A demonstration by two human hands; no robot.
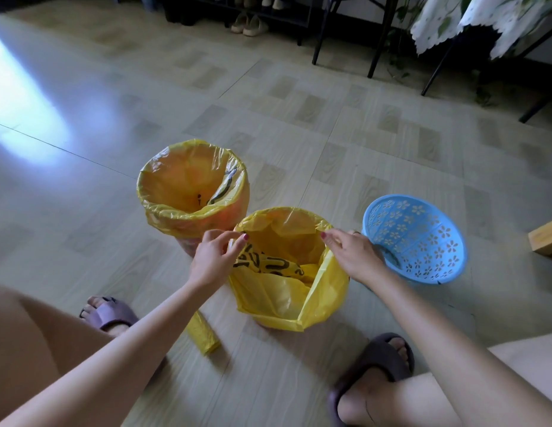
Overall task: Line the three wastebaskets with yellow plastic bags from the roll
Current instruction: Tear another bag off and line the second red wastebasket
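Hands pinched the yellow plastic bag (pixel 277 300) over the middle wastebasket's rim: left hand (pixel 214 257) gripping its near-left edge, right hand (pixel 354 257) its right edge. Behind-left stood one fully lined basket (pixel 193 192); to the right, one bare blue perforated basket (pixel 419 238). One yellow bag roll (pixel 203 335) lay near-left. Roughly halfway done.
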